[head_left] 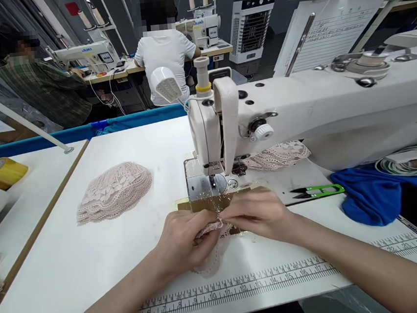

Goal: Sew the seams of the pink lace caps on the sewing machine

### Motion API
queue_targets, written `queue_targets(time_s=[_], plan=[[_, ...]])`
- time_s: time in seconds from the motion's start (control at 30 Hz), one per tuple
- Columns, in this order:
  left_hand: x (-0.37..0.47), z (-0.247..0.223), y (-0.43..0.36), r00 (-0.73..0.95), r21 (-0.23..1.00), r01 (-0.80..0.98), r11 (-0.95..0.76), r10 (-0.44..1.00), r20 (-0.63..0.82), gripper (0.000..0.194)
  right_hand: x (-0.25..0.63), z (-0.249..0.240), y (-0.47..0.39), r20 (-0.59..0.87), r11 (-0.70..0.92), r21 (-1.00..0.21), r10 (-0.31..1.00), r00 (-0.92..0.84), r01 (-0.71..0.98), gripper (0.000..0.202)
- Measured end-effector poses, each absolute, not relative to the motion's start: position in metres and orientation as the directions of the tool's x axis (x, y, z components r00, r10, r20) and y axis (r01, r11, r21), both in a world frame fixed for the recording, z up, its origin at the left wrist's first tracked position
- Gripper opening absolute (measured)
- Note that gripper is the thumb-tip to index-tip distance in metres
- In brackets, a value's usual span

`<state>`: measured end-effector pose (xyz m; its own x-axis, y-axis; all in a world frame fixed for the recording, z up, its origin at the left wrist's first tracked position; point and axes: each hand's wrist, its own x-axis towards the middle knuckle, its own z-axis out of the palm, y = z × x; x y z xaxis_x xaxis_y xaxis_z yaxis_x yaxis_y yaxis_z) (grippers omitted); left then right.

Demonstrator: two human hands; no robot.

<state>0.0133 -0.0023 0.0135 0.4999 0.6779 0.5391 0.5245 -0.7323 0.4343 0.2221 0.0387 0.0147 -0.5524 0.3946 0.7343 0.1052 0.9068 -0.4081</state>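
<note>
My left hand (pixel 190 237) is closed around a pale pink lace piece (pixel 211 262), part of which hangs down over the table. The fingers of my right hand (pixel 256 213) pinch the edge of the same lace piece, close to my left thumb. Both hands are just in front of the needle area of a white sewing machine (pixel 212 121). Beneath my fingers lies a brown plate (pixel 198 205) with loose thread ends on it. A stack of lace pieces (pixel 114 192) rests on the table to the left. More lace (pixel 278 155) lies under the machine arm.
Green-handled thread snips (pixel 318 191) lie right of the needle plate, beside a blue cloth (pixel 367 200). A printed ruler (pixel 243 288) runs along the table's front edge. Yellow tape (pixel 5 171) is at far left. Two people (pixel 163 52) sit at other machines beyond.
</note>
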Motion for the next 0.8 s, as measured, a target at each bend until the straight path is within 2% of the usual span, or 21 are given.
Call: queue_targets(time_s=[0.07, 0.17, 0.33, 0.53, 0.67, 0.8], plan=[[0.015, 0.016, -0.004, 0.463, 0.552, 0.500, -0.667, 0.745, 0.481, 0.008, 0.220, 0.013, 0.039, 0.689, 0.844, -0.534, 0.469, -0.553, 0.051, 0.006], [0.014, 0.018, -0.006, 0.431, 0.663, 0.470, -0.583, 0.807, 0.404, 0.018, 0.218, 0.010, 0.040, 0.680, 0.841, -0.539, 0.473, -0.560, 0.056, 0.005], [0.011, 0.014, -0.007, 0.421, 0.631, 0.485, -0.606, 0.794, 0.439, 0.012, 0.218, 0.006, 0.041, 0.699, 0.880, -0.456, 0.447, -0.557, 0.134, 0.004], [0.012, 0.016, -0.004, 0.409, 0.716, 0.474, -0.512, 0.848, 0.336, 0.017, 0.222, 0.009, 0.041, 0.734, 0.918, -0.346, 0.394, -0.552, 0.196, 0.003], [0.009, 0.017, 0.000, 0.476, 0.670, 0.426, -0.608, 0.781, 0.405, 0.019, 0.223, 0.010, 0.042, 0.751, 0.935, -0.293, 0.354, -0.557, 0.199, 0.004], [0.003, 0.014, 0.003, 0.542, 0.601, 0.396, -0.695, 0.705, 0.458, 0.024, 0.223, 0.011, 0.042, 0.743, 0.932, -0.321, 0.357, -0.566, 0.166, 0.004]])
